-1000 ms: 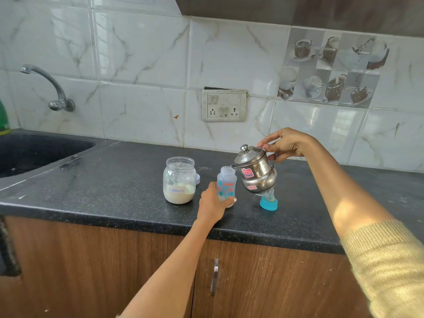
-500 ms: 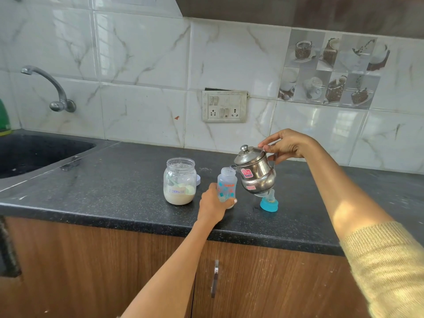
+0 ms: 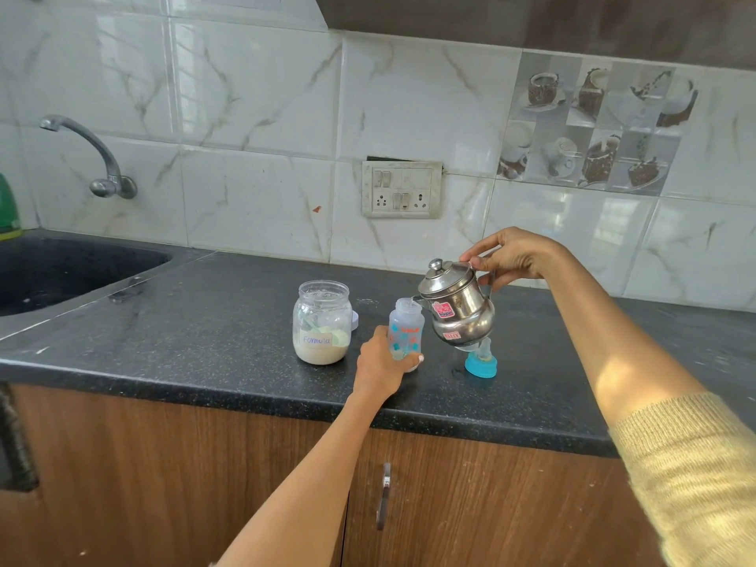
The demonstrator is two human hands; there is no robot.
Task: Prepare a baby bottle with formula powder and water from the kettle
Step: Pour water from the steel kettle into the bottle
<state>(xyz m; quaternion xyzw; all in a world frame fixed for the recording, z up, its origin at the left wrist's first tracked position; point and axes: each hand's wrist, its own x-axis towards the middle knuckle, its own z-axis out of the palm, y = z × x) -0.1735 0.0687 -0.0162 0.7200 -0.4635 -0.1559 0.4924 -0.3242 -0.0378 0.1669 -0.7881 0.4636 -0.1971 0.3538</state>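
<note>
Your biggest risk right now is spilling: the small polished steel kettle with the knobbed lid (image 3: 457, 308) is tipped to the left with its spout right at the narrow open mouth of the clear plastic baby bottle with orange and blue prints (image 3: 405, 331), just below centre of the frame, and a small drift of the spout or too steep a tilt would likely send water down the outside of the bottle onto the speckled black stone counter (image 3: 212, 321). The tilted lid could also slip if it sits loose, though your fingers near its rim may be guarding it. Whether water is flowing cannot be made out. Your right hand (image 3: 511, 257) is closed around the kettle's handle, holding it clear of the counter. Your left hand (image 3: 384, 362) is wrapped around the bottle's lower half, steadying it upright on the counter. The blue-ringed teat cap (image 3: 481, 364) stands just right of the bottle, partly under the kettle, where drips could land. The open glass jar labelled Formula (image 3: 322, 323) stands just left.
</note>
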